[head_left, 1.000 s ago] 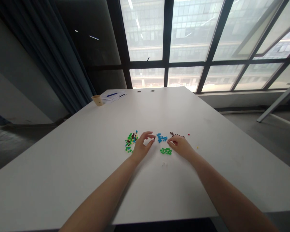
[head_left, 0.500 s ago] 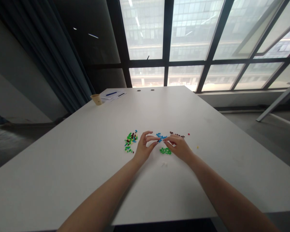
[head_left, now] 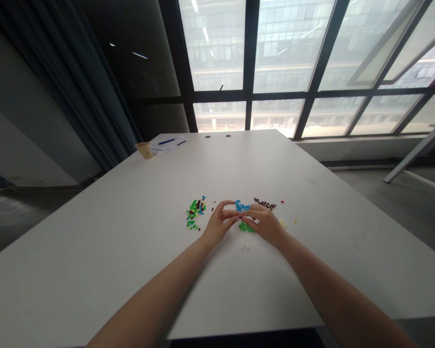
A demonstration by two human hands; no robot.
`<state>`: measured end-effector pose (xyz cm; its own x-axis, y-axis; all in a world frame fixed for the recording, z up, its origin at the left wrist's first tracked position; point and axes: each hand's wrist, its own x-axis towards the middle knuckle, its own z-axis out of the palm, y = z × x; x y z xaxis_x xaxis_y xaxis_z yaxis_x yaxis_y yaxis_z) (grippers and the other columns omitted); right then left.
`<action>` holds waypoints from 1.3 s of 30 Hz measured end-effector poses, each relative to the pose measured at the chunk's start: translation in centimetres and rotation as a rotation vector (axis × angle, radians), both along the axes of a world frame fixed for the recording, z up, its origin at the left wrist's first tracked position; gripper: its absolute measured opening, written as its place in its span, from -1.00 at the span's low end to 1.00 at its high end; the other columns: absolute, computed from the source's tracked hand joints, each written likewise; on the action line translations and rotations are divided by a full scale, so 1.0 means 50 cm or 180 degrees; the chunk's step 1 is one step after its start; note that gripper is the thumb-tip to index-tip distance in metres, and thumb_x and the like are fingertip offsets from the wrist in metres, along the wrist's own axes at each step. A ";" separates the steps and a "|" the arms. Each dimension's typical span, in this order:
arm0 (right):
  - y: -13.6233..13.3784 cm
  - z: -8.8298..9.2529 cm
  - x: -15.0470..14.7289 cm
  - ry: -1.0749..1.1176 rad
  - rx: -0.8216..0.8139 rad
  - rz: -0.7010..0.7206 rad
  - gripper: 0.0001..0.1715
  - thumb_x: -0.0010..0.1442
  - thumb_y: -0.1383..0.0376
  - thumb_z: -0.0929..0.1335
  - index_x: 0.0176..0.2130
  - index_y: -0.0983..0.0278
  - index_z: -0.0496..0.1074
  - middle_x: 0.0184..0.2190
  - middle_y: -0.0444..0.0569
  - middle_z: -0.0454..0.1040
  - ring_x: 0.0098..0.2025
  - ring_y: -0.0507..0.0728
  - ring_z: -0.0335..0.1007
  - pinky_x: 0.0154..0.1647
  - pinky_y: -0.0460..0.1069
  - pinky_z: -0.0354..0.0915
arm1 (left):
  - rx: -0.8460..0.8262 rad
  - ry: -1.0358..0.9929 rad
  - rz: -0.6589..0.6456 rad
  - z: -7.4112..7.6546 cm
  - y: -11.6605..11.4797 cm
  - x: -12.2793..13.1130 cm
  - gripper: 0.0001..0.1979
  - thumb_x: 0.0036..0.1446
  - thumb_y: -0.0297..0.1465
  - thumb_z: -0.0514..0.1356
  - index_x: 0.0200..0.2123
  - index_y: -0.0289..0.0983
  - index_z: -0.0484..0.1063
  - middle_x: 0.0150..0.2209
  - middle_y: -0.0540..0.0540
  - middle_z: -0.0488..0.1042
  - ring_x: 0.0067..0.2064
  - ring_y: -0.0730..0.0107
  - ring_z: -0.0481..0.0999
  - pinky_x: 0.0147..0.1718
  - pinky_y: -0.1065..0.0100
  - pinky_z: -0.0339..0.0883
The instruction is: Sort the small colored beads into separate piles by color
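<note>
The left hand (head_left: pixel 217 223) and right hand (head_left: pixel 265 224) are brought together above a white table (head_left: pixel 130 241), with the left fingertips (head_left: pixel 232 213) narrowly closed against the right; any held piece cannot be told. Tiny blue bricks (head_left: pixel 242 206) lie just far of them, tiny green bricks (head_left: pixel 245 227) partly under the right hand.

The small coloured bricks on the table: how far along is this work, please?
Done: the blue group, dark brown group and green group lie apart. In hand: the left hand and right hand meet there, fingers together; any held piece is hidden. Remaining: the mixed pile of green, blue, brown.
</note>
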<state>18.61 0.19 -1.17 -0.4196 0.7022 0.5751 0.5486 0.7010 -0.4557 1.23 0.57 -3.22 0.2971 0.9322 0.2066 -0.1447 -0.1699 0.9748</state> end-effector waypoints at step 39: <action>0.062 -0.014 0.130 -0.1174 -0.1437 -0.2585 -0.72 0.06 0.12 0.27 -0.41 0.23 0.47 -0.32 0.04 0.45 -0.28 0.14 0.35 -0.39 -0.04 0.16 | 0.1144 0.3729 0.1857 -0.019 0.083 -0.130 -0.85 -0.09 -0.27 0.17 -0.47 -0.15 0.51 -0.18 -0.13 0.42 -0.09 0.08 0.26 -0.15 0.05 0.06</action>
